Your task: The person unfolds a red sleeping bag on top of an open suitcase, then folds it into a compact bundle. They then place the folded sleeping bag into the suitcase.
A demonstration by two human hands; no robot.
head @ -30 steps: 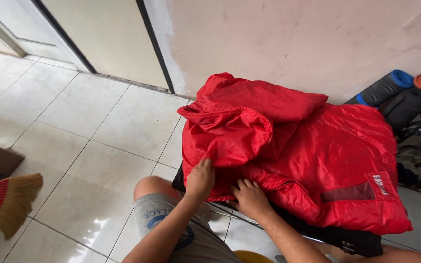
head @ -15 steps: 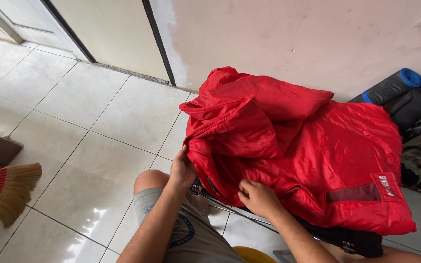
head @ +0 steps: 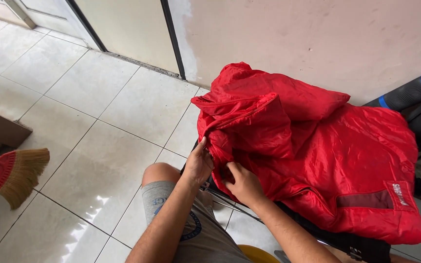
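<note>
tiled floor; both hands (head: 222, 175) grip red jacket (head: 313, 151).

The red jacket (head: 317, 151) is thin, slick synthetic cloth with a soft sheen, creased all over. The floor tiles (head: 74, 122) are glazed and glossy, reflecting light. The broom (head: 18, 175) at the left has coarse straw-like bristles in a red plastic head. The far wall (head: 317, 39) is matt, patchy plaster.

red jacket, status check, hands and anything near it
Left hand gripping red jacket edge. Right hand pressed on its near hem. Broom off left, apart.
</note>
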